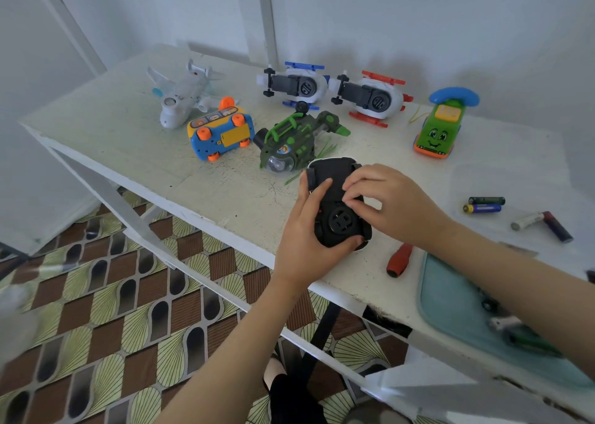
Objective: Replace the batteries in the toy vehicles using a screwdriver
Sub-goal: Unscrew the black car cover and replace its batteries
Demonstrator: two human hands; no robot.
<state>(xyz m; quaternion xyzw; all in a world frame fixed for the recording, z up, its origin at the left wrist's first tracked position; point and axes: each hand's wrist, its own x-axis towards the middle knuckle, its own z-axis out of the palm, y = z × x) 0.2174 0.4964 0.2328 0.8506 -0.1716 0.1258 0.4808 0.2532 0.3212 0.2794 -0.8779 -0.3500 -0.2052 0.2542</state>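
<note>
My left hand (309, 227) gripped the black toy vehicle (338, 217), belly-up near the front edge of the table (225, 185), its round slotted hub showing. My right hand (389, 204) curled its fingertips onto the dark underside panel. The red-handled screwdriver (399, 260) lay just beside it. The labels on the batteries (484, 204) were too blurred to read.

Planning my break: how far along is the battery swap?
Nothing looks clearly finished. The left hand holds the black toy upside down; the right hand works at its underside. The screwdriver and loose batteries lie on the table; six other toys wait behind.
</note>
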